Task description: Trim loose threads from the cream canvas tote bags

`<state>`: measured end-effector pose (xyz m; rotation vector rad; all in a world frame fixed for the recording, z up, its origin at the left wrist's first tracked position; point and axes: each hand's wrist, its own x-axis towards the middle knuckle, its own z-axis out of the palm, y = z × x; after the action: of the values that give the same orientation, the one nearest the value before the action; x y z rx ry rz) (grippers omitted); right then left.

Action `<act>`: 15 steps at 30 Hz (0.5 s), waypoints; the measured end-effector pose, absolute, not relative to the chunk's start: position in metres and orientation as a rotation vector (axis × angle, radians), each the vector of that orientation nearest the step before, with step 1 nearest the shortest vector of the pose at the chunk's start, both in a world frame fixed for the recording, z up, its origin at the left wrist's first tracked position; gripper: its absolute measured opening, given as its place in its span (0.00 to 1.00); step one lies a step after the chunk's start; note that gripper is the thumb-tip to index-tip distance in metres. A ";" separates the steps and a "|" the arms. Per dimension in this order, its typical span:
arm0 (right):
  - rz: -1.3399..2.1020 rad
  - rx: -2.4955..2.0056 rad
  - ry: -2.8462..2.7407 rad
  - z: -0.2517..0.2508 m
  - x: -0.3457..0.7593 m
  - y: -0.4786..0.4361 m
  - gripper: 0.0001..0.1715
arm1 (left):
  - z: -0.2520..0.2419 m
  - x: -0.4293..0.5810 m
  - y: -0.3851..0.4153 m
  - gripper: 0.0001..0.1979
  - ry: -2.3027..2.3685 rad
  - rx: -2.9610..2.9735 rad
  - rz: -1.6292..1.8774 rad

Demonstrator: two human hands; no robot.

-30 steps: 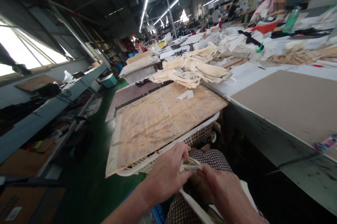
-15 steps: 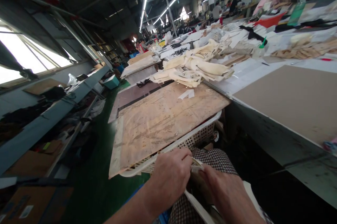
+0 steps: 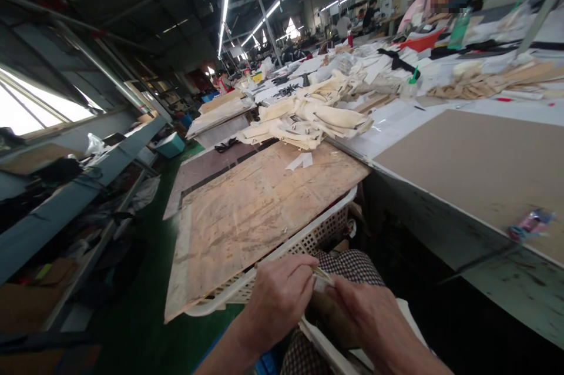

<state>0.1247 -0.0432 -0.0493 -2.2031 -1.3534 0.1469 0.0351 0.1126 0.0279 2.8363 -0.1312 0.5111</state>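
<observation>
Over my lap, my left hand (image 3: 282,290) and my right hand (image 3: 368,310) are close together, both closed on the edge of a cream fabric piece (image 3: 324,281). A short stretch of that edge shows between the pinching fingers. The rest of the piece hangs down between my wrists, its inner side dark and shadowed. Its exact kind is not clear. Just beyond my hands is a wooden board (image 3: 259,216) lying on a cream plastic basket (image 3: 304,243). My fingertips are partly hidden.
Cream fabric pieces (image 3: 308,116) are heaped past the board. To the right stands a table with a brown sheet (image 3: 476,169) and a small pink-purple item (image 3: 531,225). A green-capped bottle (image 3: 409,87) is farther back. Shelving (image 3: 79,187) runs along the left. A person in pink (image 3: 414,13) works at the far right.
The view has turned slightly right, so the surroundings shift left. Both hands keep their grip on the cream fabric piece, with only a small shift of the fingers.
</observation>
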 end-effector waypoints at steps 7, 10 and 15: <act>0.142 -2.218 -1.371 -0.048 0.131 -0.041 0.13 | 0.023 0.039 0.125 0.07 -0.319 2.874 0.441; 0.178 -2.209 -1.372 -0.049 0.132 -0.042 0.12 | 0.023 0.041 0.126 0.06 -0.331 2.894 0.406; 0.238 -2.149 -1.383 -0.045 0.131 -0.044 0.12 | 0.029 0.047 0.121 0.06 -0.209 2.846 0.375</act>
<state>0.1313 -0.0436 -0.0452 -2.1486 -1.3827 0.2381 0.0465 0.1206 0.0285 2.8460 -0.2086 0.3752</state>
